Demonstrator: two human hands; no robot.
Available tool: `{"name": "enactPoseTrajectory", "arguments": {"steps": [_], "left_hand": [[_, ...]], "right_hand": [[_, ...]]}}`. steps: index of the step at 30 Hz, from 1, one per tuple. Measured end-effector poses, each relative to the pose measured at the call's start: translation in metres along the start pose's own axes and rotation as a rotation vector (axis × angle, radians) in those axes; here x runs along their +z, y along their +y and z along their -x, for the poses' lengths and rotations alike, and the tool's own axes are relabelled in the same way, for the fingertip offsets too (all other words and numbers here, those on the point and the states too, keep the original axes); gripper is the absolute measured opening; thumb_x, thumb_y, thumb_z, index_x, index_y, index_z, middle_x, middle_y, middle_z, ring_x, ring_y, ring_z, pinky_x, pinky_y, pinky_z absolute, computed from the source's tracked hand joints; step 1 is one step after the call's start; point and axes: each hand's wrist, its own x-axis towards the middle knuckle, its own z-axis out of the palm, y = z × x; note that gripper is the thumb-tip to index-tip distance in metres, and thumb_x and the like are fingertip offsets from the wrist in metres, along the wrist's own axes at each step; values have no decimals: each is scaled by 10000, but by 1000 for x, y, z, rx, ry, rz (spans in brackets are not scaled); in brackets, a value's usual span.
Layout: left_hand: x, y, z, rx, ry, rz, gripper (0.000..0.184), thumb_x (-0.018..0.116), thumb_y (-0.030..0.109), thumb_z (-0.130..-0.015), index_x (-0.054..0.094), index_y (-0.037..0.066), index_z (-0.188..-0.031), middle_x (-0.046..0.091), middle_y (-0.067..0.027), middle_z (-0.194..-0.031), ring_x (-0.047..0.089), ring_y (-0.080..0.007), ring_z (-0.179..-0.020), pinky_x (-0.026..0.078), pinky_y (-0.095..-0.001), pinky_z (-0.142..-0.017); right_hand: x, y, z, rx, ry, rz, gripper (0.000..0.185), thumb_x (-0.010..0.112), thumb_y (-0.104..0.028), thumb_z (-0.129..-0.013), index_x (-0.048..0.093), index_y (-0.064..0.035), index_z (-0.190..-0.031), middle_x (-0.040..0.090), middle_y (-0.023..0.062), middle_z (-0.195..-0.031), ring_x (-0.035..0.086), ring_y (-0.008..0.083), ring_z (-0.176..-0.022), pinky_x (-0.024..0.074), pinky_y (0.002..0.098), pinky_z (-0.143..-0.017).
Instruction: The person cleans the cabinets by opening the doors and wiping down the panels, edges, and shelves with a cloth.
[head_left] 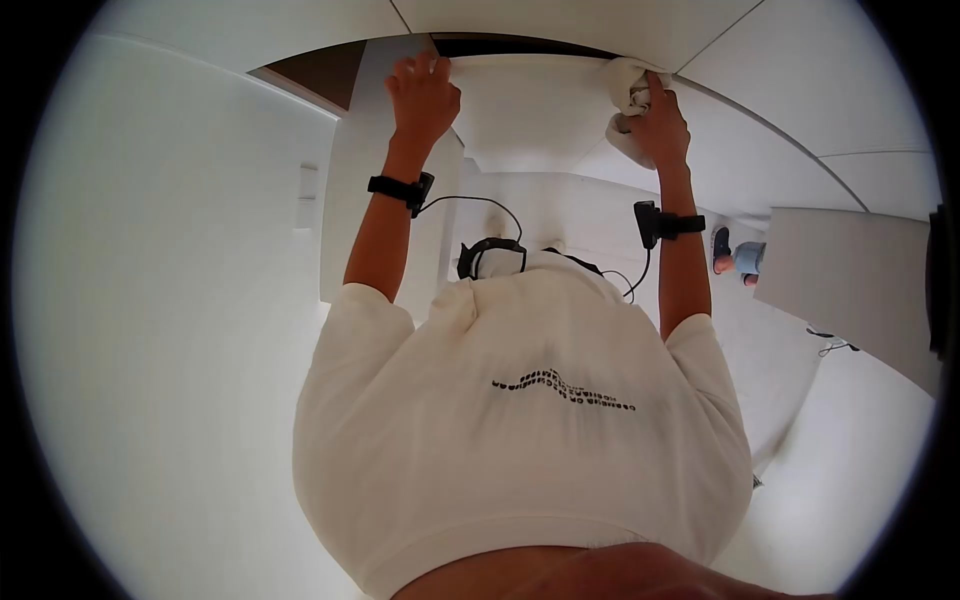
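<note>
Cloth (631,84), off-white and bunched, sits in a person's right hand (660,132) at the right end of a pale panel (540,110). Nearest the lens, a white shirt (520,450) with dark lettering fills the lower middle, hiding much of the floor (590,205). Just past it shows black gear (490,258), with a cable (475,198) running to the left wrist. Beside the left forearm, which crosses in front of it, stands a white block (350,225); well apart on the right is a grey block (845,280), another person's dark shoe (721,243) and blue trouser leg (749,257) showing next to it. Beyond the panel's upper edge lies a dark gap (530,47).

Both arms reach forward, nearly straight. The right hand's fingers wrap the cloth, the forefinger laid along it, partly covering the folds. The left hand (424,98) bends its fingers at the panel's upper left corner; whether they pinch the edge, one cannot tell.

In view: one shirt, two black wrist straps (395,189), one on each forearm, two hands, one cloth, one panel, two blocks and, on the left wall (200,250), two small plates (308,181).
</note>
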Motion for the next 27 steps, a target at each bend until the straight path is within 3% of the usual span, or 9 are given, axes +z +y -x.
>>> {"name": "enactPoseTrajectory", "arguments": {"steps": [2,3,5,8,12,17,20,24,27], "left_hand": [[-20,6,8,-27,-24,59,364,714,194,-761,611,110,-1100,573,-62,-1113,486,-295,-1050,348,-459,-806],[-58,-73,17,43,-9,-75,357,716,202,-762,603,97,-1084,575,-64,-1095,487,-295,-1039,349,-461,-803],[-78,-27,76,-64,-132,76,351,722,218,-762,589,72,-1053,579,-68,-1059,489,-296,-1018,350,-467,-798],[-105,21,97,-180,-259,209,276,704,194,-822,534,75,-1003,566,-67,-1033,494,-317,-1049,356,-506,-842],[-122,47,119,-354,-213,439,258,700,150,-845,487,64,-963,576,-115,-899,569,-332,-869,433,-480,-766],[-160,96,163,-507,-190,708,289,709,96,-848,440,46,-942,565,-151,-785,589,-365,-678,496,-399,-624],[-183,118,177,-551,-385,828,286,707,108,-854,458,60,-987,616,-132,-795,600,-279,-631,497,-358,-625],[-198,128,172,-518,-701,1035,275,697,95,-871,492,67,-1051,663,-115,-818,593,-198,-593,486,-315,-615],[-206,131,165,-337,-868,1169,341,682,78,-887,508,64,-1180,677,-98,-793,592,-188,-598,469,-285,-604]], "right_hand": [[1,8,-7,-9,45,4,922,793,-295,-671,384,-312,-1497,573,140,-1279,633,367,-1145,546,505,-909],[64,-56,6,-46,99,-182,908,788,-288,-677,391,-306,-1493,577,143,-1266,644,369,-1115,556,500,-882],[52,-20,44,-52,68,-70,879,779,-274,-688,406,-293,-1484,585,149,-1239,665,373,-1054,576,490,-829],[28,-4,59,-103,7,129,879,769,-257,-693,404,-254,-1493,592,167,-1204,687,371,-954,596,465,-736],[28,-37,81,-417,26,187,966,809,-232,-655,371,-202,-1514,593,179,-1191,694,365,-899,605,447,-685],[46,-63,176,-732,-157,53,968,826,-190,-622,403,-212,-1493,564,130,-1170,667,309,-858,599,415,-643],[33,-53,221,-745,-272,34,939,816,-165,-611,453,-234,-1475,586,106,-1128,671,279,-834,590,372,-604],[21,-14,212,-693,-167,45,920,804,-154,-597,491,-274,-1453,601,86,-1073,668,267,-818,585,362,-595],[4,12,191,-570,-69,186,902,808,-171,-600,503,-329,-1434,581,73,-1013,658,266,-816,583,385,-592]]}}
